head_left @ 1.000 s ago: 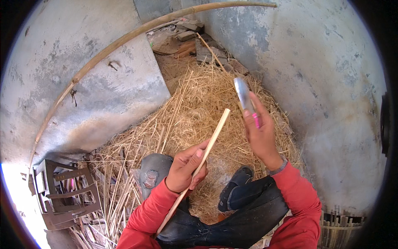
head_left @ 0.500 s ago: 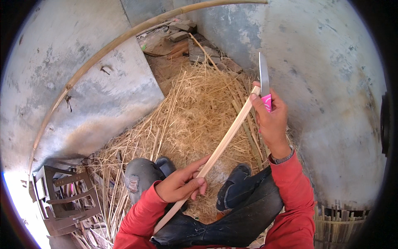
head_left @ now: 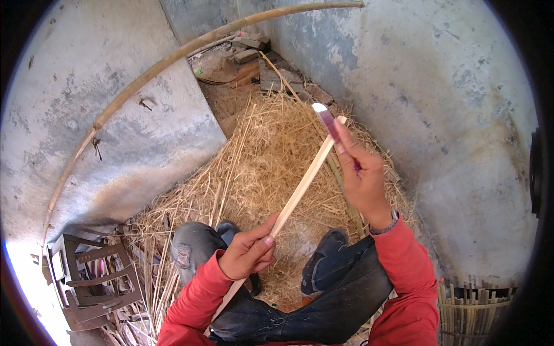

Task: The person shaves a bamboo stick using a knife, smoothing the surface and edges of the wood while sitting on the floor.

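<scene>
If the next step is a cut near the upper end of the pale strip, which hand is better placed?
Probably the right hand: it already has the knife near the upper end of the pale strip. The left hand grips this strip lower down.

Strip (head_left: pixel 306 185) pale cream-yellow. Knife (head_left: pixel 328 122) blurred: white at tip, mauve-purple below. Sleeves (head_left: pixel 411 268) plain red. Trousers (head_left: pixel 346 300) faded blue-black. Shavings (head_left: pixel 277 155) straw-gold. Walls (head_left: pixel 450 109) whitish, mottled blue-grey, brownish stains. Curved pole (head_left: pixel 151 73) tan. Slatted frame (head_left: pixel 99 279) dark brown.
</scene>
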Motion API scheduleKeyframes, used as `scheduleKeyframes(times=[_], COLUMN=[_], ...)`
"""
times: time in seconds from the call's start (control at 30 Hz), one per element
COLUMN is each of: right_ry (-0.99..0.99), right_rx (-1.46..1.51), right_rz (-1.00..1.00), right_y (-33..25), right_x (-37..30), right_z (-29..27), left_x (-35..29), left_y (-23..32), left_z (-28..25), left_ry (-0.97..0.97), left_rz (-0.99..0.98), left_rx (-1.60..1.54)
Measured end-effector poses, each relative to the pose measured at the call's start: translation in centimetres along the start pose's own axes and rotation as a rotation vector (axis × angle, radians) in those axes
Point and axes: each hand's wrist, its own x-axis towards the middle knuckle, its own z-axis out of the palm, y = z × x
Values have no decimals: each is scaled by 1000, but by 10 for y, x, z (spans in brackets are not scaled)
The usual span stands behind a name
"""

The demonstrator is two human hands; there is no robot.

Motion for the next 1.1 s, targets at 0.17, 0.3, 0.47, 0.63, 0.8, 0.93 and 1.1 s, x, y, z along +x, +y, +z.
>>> scheduleKeyframes(times=[0.17,0.3,0.47,0.63,0.8,0.93,1.1], right_ry=[-413,-747,-141,-35,-366,-571,-70], right_rx=[103,-17,71,51,118,83,53], right_rz=[53,166,77,185,47,-36,29], right_y=[-30,-62,-32,-18,-26,-50,-14], right_x=[-35,-41,-8,12,-20,-53,-7], right_z=[21,22,5,-19,16,29,13], left_x=[5,11,9,9,10,13,10], left_y=[5,11,21,22,24,27,27], left_z=[0,0,4,8,3,4,0], left_ry=[39,53,-4,-76,-59,-24,-115], left_rz=[12,-37,-40,-99,-80,-67,-91], left_rx=[-135,-228,-299,-367,-514,-503,-582])
